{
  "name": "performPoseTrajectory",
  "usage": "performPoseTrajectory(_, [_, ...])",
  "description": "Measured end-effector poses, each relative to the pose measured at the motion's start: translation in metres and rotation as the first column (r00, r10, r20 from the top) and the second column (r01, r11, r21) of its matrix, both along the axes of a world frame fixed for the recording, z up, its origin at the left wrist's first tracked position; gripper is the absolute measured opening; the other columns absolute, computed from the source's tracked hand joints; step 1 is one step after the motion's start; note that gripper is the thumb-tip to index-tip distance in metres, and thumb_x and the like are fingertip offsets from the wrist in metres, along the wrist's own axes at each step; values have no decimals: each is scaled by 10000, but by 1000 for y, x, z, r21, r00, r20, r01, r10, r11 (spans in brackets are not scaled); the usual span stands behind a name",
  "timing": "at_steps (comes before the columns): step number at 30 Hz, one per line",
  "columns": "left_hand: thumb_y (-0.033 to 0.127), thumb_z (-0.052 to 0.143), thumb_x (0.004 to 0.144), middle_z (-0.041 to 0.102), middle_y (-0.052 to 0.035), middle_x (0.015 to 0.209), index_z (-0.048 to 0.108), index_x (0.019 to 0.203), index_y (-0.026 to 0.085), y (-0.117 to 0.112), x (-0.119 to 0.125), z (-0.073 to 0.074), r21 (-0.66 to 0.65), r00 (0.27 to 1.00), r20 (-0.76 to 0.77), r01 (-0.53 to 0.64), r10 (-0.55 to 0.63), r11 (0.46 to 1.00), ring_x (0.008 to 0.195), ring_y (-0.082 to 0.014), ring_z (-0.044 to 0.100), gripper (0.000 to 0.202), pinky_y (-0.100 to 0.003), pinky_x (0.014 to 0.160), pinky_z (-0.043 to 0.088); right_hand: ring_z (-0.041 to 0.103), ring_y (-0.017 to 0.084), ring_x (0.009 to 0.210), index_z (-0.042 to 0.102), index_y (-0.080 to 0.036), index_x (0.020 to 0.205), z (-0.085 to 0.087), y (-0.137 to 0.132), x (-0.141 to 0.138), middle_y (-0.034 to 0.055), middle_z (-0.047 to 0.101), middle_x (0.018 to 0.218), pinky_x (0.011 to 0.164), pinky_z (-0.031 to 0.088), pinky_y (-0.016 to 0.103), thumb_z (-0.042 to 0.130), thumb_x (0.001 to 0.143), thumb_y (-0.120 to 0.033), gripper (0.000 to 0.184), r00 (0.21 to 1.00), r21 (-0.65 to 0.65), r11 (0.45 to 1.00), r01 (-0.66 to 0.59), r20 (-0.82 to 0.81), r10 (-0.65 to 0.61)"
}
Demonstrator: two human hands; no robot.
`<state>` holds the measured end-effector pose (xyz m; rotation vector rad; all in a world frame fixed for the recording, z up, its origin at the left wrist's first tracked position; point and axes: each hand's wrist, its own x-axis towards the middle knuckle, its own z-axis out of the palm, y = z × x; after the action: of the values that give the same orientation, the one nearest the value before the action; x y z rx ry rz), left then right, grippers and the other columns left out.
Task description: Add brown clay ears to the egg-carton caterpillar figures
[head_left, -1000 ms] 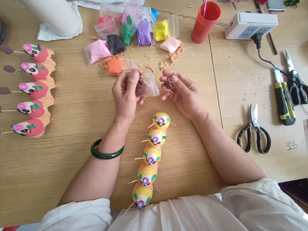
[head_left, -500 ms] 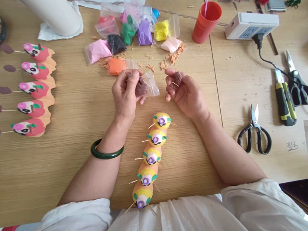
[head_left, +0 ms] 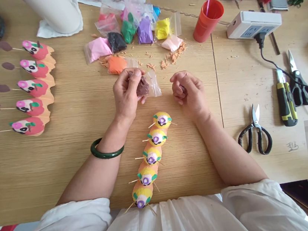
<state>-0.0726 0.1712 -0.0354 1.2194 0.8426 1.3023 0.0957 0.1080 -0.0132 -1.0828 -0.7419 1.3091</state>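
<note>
My left hand (head_left: 127, 94) is closed round a clear plastic bag with a lump of brown clay (head_left: 142, 87) in it, held just above the wooden table (head_left: 86, 112). My right hand (head_left: 188, 90) is curled into a loose fist a short way to the right, with a small pinch of brown clay (head_left: 183, 88) barely showing between the fingers. Below both hands lies a row of several yellow and orange clay figures (head_left: 151, 157) with purple eyes, stuck with toothpicks.
Bags of coloured clay (head_left: 132, 32) and crumbs lie beyond the hands. Red and pink figures on sticks (head_left: 32, 87) line the left. An orange cup (head_left: 207, 21), power strip (head_left: 253, 23), black scissors (head_left: 253, 135), a yellow-handled tool (head_left: 285, 99) and pliers (head_left: 298, 82) are at the right.
My right hand has curled from open fingers into a fist round the small brown piece and dropped slightly. My left hand has kept its hold on the bag.
</note>
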Motion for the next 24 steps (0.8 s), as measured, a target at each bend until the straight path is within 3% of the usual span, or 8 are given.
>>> performPoseTrajectory(5, [671,734,884,480,39,610,666,818,256,-3,2,1,70,998,-53,-35,38,997,375,-66,354,427,-255,292,217,292,62,502,672,-226,867,-2,-2,-8,-75,397,615,385,251,184,808,854,-573,374,994,24,997,-72,83,70])
performPoseTrajectory(12, [655,667,939,506,43,569,689,909,271,-6,-2,-2,195,973,-226,7,38,981,385,-82,371,386,-259,361,284,505,102,662,643,-229,879,0,-2,-10,-24,556,745,457,397,199,883,763,-576,438,987,52,992,-114,122,107])
performPoseTrajectory(18, [590,649,972,586,20,620,706,928,268,-5,-3,-5,297,939,-320,-26,125,955,515,-136,549,330,-268,515,457,419,80,597,600,-221,763,1,-2,-10,-44,502,683,462,359,207,884,751,-594,469,981,97,988,-123,160,106])
performPoseTrajectory(21, [578,651,977,610,14,648,700,917,247,-5,-2,-6,308,925,-338,-67,175,949,540,-133,565,340,-259,535,465,367,76,552,597,-233,767,-2,-2,-11,-55,470,654,443,321,213,855,794,-586,438,987,105,994,-33,162,16])
performPoseTrajectory(24, [587,667,966,622,2,677,702,905,239,-3,-3,-7,277,931,-316,-91,180,957,579,-139,582,355,-263,544,464,344,79,518,617,-240,781,-5,-1,-9,-59,461,628,428,300,225,835,817,-585,410,984,66,998,-13,176,1])
